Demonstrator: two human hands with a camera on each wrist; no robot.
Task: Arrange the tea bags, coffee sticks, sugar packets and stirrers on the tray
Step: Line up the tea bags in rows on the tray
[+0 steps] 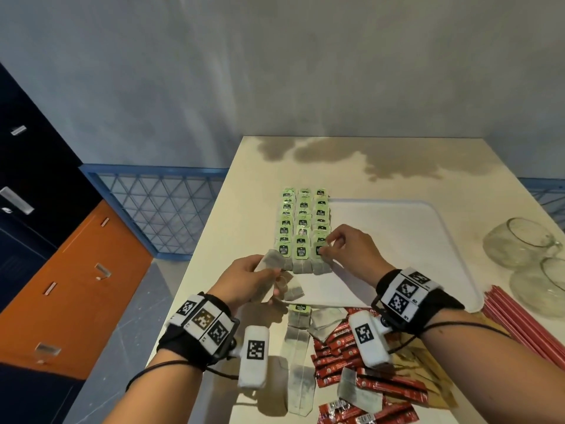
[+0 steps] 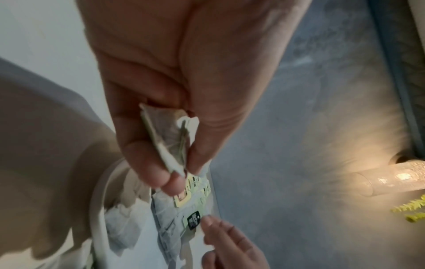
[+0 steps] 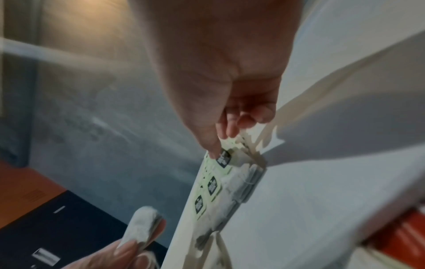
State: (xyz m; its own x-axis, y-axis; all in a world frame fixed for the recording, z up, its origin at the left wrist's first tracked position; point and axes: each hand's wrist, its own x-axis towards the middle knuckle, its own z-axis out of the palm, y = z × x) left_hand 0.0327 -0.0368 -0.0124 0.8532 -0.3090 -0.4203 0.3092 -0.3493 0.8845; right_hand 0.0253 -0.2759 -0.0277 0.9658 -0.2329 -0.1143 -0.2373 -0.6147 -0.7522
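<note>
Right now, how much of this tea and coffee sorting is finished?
Partly done. Three neat rows of tea bags already lie along the tray's left edge. In hand: the left hand holds spare tea bags, and the right hand is fingering the nearest bag's tag. Left: loose tea bags, red coffee sticks, brown sugar packets and red stirrers, all off the tray.

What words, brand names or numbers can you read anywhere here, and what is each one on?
Green tea bag tags: dark label with pale print, too blurred to read.
Red coffee sticks: white print, too small to read.
Wrist bands: black-and-white square codes only, no words.
Nothing else carries legible text.
</note>
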